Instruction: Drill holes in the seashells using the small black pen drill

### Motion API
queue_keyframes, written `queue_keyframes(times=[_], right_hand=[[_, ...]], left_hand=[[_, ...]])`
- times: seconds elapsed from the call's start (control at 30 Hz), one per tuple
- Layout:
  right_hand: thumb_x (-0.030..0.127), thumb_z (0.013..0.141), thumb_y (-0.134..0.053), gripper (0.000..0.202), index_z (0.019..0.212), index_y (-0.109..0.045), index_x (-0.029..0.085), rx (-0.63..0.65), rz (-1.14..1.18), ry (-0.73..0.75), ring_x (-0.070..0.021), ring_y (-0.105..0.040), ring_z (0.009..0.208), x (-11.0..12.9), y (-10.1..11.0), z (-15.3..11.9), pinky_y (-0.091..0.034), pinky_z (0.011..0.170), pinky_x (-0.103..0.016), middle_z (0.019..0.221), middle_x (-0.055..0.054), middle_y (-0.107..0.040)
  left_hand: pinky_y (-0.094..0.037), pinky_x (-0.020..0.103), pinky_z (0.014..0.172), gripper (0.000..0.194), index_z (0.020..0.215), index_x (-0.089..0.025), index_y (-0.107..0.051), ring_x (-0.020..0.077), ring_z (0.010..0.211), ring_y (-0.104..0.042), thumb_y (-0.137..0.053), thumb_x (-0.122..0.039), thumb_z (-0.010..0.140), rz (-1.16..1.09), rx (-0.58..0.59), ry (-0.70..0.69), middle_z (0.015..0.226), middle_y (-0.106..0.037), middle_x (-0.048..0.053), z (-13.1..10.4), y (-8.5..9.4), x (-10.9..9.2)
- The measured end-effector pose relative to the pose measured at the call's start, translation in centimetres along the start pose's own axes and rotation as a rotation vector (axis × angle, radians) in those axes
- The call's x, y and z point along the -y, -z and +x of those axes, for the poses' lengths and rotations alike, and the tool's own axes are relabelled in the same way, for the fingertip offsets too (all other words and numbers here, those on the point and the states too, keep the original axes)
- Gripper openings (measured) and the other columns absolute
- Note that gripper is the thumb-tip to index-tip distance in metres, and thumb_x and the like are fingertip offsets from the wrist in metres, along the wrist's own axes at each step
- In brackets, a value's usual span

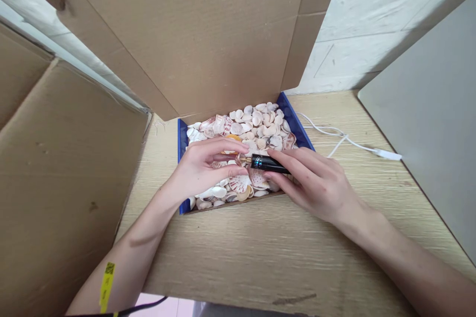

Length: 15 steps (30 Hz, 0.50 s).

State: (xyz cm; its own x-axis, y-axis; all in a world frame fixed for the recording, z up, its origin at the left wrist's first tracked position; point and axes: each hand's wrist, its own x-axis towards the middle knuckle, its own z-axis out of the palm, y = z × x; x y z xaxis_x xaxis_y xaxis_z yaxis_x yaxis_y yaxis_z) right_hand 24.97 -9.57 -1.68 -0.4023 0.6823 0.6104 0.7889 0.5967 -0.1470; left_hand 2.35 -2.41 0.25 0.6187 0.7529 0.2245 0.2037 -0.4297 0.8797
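My right hand is closed around a small black handheld electric drill with a brass-coloured chuck, which points to the left. Between the thumb and fingers of my left hand is a small brownish seashell, partly hidden. The drill's tip meets or nearly meets this shell; whether it has gone in I cannot tell. Both hands are over a shallow blue-sided box filled with many loose seashells, white, cream and red-speckled.
A tall cardboard panel rises behind the box, and another cardboard piece stands at the left. A white cable lies on the wooden tabletop to the right, near a grey-white panel. A white wall shows behind.
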Motion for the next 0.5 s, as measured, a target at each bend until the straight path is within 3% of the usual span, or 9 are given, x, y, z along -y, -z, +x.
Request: queue_keyframes(times=[0.13, 0.33, 0.5], right_hand=[[0.024, 0.084, -0.065, 0.038, 0.117, -0.054, 0.007, 0.003, 0.012, -0.001, -0.0165, -0.063, 0.076, 0.0, 0.1, 0.1, -0.053, 0.065, -0.028, 0.089, -0.009, -0.068], [0.023, 0.084, -0.065, 0.035, 0.115, -0.057, 0.011, -0.034, -0.038, -0.089, -0.0175, -0.064, 0.080, -0.6, 0.2, 0.0, -0.053, 0.070, -0.028, 0.093, -0.009, -0.069], [0.023, 0.081, -0.068, 0.036, 0.115, -0.059, 0.012, -0.070, -0.065, -0.126, -0.0187, -0.064, 0.081, -1.4, 0.3, -0.1, -0.053, 0.070, -0.030, 0.095, -0.009, -0.069]], left_hand=[[-0.058, 0.025, 0.076, 0.025, 0.099, -0.020, -0.072, 0.0159, 0.089, -0.069, -0.076, -0.020, 0.074, 0.107, -0.027, -0.045, 0.097, -0.075, 0.005, 0.1, -0.1, -0.1], [-0.058, 0.023, 0.073, 0.026, 0.101, -0.021, -0.073, 0.0144, 0.082, -0.070, -0.075, -0.022, 0.075, 0.057, -0.181, 0.106, 0.104, -0.075, 0.004, 0.1, 0.2, 0.0], [-0.058, 0.024, 0.073, 0.030, 0.108, -0.021, -0.072, 0.0153, 0.086, -0.070, -0.071, -0.020, 0.078, 0.009, -0.188, 0.131, 0.109, -0.074, 0.004, 0.2, 0.3, 0.0]])
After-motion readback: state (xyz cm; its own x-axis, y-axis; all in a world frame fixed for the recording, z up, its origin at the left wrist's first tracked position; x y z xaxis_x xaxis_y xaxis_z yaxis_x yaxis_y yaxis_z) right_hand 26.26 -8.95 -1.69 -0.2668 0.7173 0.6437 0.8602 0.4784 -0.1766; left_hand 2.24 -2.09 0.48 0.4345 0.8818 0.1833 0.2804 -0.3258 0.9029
